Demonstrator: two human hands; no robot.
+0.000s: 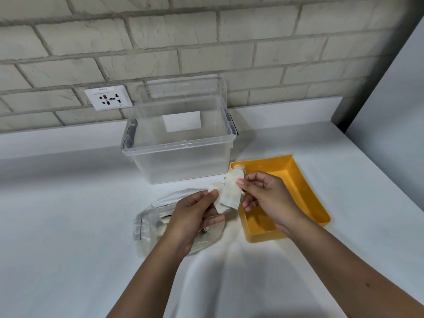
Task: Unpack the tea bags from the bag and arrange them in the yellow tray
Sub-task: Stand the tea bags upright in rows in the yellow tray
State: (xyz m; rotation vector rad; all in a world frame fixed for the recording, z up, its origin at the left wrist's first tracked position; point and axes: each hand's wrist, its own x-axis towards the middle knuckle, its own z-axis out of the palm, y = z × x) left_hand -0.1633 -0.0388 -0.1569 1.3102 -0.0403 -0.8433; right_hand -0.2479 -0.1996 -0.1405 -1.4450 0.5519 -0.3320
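- The left hand is pinching pale paper tea bags above the clear plastic bag on the white counter.
- The right hand is pinching their upper edge, just beside the yellow rectangular plastic tray.

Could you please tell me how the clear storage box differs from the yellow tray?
The clear storage box is see-through, while the yellow tray is opaque. The box is deep with tall walls; the tray is shallow. The box stands farther back; the tray lies nearer, to its right. Tea bags stand in the tray's far corner; none show in the box. Both are open-topped and rectangular, on the white counter.
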